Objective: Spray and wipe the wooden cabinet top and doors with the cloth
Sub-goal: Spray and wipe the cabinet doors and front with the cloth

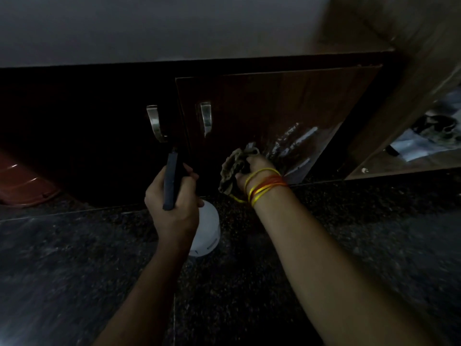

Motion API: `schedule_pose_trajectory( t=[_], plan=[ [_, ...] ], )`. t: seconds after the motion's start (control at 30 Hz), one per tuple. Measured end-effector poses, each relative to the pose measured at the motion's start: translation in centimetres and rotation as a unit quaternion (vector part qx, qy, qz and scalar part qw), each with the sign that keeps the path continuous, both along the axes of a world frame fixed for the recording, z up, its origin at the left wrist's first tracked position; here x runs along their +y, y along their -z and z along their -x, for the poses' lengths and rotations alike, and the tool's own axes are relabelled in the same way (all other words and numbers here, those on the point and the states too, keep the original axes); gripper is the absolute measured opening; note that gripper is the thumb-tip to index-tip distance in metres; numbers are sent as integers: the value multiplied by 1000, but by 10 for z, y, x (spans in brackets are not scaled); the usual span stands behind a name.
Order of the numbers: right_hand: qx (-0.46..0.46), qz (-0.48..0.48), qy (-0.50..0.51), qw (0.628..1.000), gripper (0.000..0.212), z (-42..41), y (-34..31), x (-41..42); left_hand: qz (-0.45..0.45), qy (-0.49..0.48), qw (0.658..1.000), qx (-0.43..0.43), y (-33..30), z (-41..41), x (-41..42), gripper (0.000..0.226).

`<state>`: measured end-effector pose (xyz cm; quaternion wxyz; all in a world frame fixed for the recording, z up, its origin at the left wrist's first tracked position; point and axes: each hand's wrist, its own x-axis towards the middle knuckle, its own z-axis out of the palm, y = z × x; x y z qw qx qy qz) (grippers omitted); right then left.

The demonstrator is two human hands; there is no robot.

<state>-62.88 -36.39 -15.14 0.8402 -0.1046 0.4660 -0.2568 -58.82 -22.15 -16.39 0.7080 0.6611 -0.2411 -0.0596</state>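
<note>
both my forearms reach forward from the bottom edge, over a dark speckled stone floor [324, 245]. my left hand [172, 208] is wrapped around the neck of a spray bottle [204, 228]: fingers curled tight round the dark trigger head [171, 181], whose nozzle points up toward the cabinet, while the white body of the bottle hangs below my palm, close to the floor. my right hand [252, 171] is further forward and a little higher, fingers bunched around a crumpled, drab cloth [233, 171] that i hold against the lower part of the right cabinet door [274, 108]. yellow and orange-red thread bands [264, 186] circle that wrist.

the right door is brown wood grain, and it stands slightly proud of the frame along its left edge. pale wet streaks [296, 143] shine on its lower right area, just beside the cloth. a curved metal handle [206, 118] sits near its left edge. the left cabinet door [87, 121] is almost black in the shadow, with its own metal handle [154, 123] just above the nozzle. above both doors runs the pale cabinet top [149, 28], seen from below.

to the far left a reddish-brown curved object [22, 181] rests on the floor. on the right, a lighter wooden unit [411, 71] rises, with blurred items on its low shelf [429, 136] that i cannot make out.
</note>
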Motion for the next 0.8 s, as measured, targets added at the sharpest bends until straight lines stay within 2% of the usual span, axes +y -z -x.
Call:
schedule_pose_trajectory(
  t=[0.07,0.17,0.3,0.33,0.4,0.47,0.5,0.53,0.6,0.63,0.73,0.8],
  plan=[
    [-18,28,46,998,65,-1,-18,-4,5,9,1000,-2,-6,1,-3,11],
    [4,102,62,993,44,-2,-34,1,15,12,1000,-7,-12,4,-6,12],
    [87,115,54,988,26,3,-30,13,15,11,1000,-7,-13,7,-5,13],
    [103,121,43,986,23,4,-26,14,15,12,1000,-5,-12,8,-4,14],
    [154,159,25,975,32,7,-17,11,10,15,1000,-6,-11,9,-2,13],
    [167,231,56,957,28,4,-11,10,-1,11,1000,-9,-10,9,-1,12],
    [188,276,93,938,19,2,-6,9,-5,8,1000,-8,-10,9,-1,12],
    [228,335,102,908,21,3,-2,10,-6,7,1000,-7,-9,8,-1,12],
    [344,460,48,817,54,3,10,15,-7,6,1000,-10,-9,8,-3,12],
    [370,513,25,774,62,5,16,18,-6,6,1000,-13,-9,8,-5,11],
    [388,610,-25,691,70,9,38,25,-1,10,1000,-12,-8,9,-8,12],
    [438,645,-82,620,71,17,54,21,5,14,1000,0,-7,8,-7,12]
  ],
)
